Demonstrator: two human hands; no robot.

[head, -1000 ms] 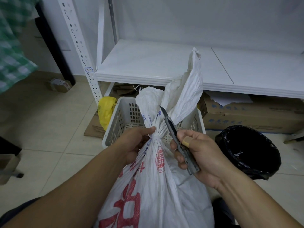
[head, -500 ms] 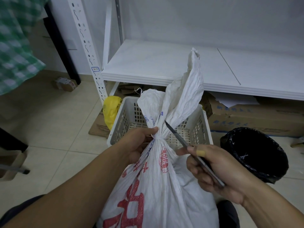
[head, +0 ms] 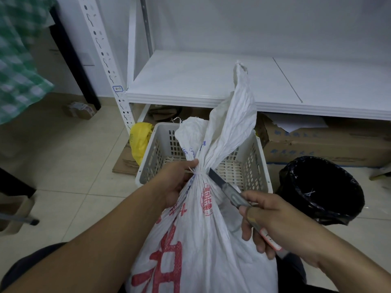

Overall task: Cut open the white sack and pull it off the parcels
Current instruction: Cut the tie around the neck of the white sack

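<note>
A white woven sack [head: 203, 246] with red print stands in front of me, its neck cinched by a white tie [head: 198, 172]. The loose top of the sack rises above the tie. My left hand [head: 175, 182] grips the neck just below and left of the tie. In my right hand [head: 273, 220] is a grey utility knife [head: 230, 190]; its blade tip touches the right side of the tie. The parcels inside are hidden.
Behind the sack sits a white slotted plastic basket [head: 258, 163]. A black-lined bin [head: 321, 191] stands to the right, a yellow bag [head: 139, 140] to the left. Beyond them, a white shelf [head: 211, 85] spans the back, with cardboard boxes [head: 330, 144] under it.
My right hand has lowered and turned the knife from upright to slanting, bringing its tip onto the right side of the tie. My left hand keeps its grip on the neck.
</note>
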